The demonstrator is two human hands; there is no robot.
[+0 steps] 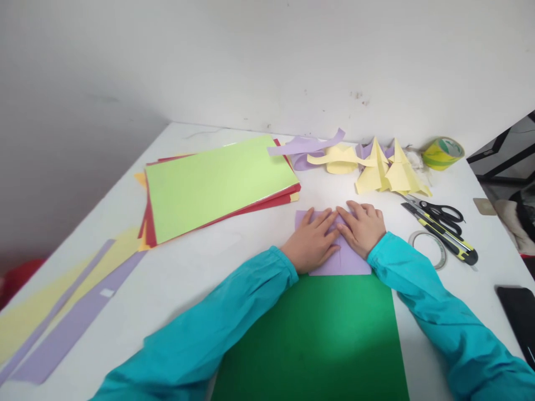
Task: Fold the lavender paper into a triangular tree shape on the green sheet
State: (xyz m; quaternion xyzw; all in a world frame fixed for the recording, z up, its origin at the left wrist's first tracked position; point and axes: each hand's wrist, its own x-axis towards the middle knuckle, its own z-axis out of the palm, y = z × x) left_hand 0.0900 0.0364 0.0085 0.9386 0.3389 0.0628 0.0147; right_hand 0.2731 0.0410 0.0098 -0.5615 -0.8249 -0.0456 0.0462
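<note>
A sheet of purple paper [349, 264] lies flat at the far end of a dark green sheet [317, 340], with a crease line down its middle. My left hand [311, 239] rests on the paper's left half, fingers spread and pointing away from me. On the upper right part, my right hand [363, 225] presses down with its fingers stretched out. The fingertips of both hands nearly meet near the paper's middle. Much of the purple paper is hidden under the hands.
Stacked light green and red sheets [221, 189] lie left. Purple and yellow strips [79, 312] are beyond my left sleeve. At the back stand folded yellow paper shapes [374, 172] and a tape roll [443, 154]. Scissors [443, 213], a utility knife [443, 234], a tape ring [428, 248] and a phone [518, 317] lie right.
</note>
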